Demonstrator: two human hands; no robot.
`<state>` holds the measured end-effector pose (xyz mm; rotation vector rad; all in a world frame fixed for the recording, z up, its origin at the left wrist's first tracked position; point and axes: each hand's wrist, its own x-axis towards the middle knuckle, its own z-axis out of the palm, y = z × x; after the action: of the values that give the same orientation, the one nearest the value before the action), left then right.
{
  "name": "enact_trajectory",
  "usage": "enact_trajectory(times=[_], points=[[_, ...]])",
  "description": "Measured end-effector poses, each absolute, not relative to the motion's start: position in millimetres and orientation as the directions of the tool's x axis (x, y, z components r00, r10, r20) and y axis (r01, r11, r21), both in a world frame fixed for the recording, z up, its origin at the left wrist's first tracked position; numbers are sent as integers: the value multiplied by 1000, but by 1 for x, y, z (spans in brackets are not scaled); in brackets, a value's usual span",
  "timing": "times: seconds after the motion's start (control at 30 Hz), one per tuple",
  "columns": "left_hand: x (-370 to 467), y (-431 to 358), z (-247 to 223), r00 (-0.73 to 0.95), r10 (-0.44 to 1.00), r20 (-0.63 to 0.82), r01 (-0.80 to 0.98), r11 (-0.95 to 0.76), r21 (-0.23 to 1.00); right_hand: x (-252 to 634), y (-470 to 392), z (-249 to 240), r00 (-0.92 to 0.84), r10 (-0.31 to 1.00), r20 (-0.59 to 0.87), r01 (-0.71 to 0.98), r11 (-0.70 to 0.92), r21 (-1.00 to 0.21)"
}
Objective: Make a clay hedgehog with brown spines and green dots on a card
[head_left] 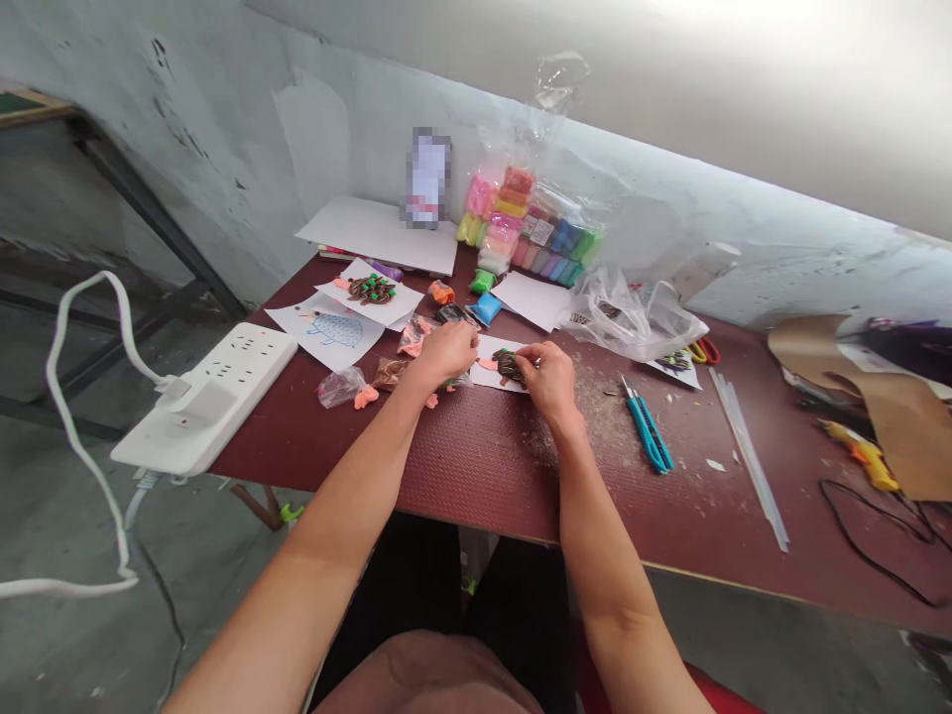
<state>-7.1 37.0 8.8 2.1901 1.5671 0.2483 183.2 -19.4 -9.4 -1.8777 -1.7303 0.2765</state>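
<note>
A small hedgehog figure (509,367) with a pink snout, dark brown spines and green bits lies on a white card (485,347) at the table's middle. At its right edge, my right hand (548,379) is closed in a pinch, fingertips touching the dark spines; whatever they hold is hidden. My left hand (449,353) is curled closed by the card's left side, its fingertips mostly out of sight. Around that hand lie pink clay in a clear wrapper (412,340), a brown clay packet (390,374) and a loose pink lump (366,398).
A similar hedgehog card (372,290) and a blue hedgehog drawing (334,331) lie left. Coloured clay packs (546,243) and a phone (429,178) stand behind. Rightward are a teal cutter (649,426), glue sticks (748,456) and a glue gun (863,456). A power strip (215,397) overhangs the left edge.
</note>
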Motion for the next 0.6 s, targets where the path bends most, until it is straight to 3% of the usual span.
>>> enact_trajectory(times=[0.6], points=[[-7,38,5,354,930,-98,850,-276,449,182,-19,-12,157,952,264,851,6,-526]])
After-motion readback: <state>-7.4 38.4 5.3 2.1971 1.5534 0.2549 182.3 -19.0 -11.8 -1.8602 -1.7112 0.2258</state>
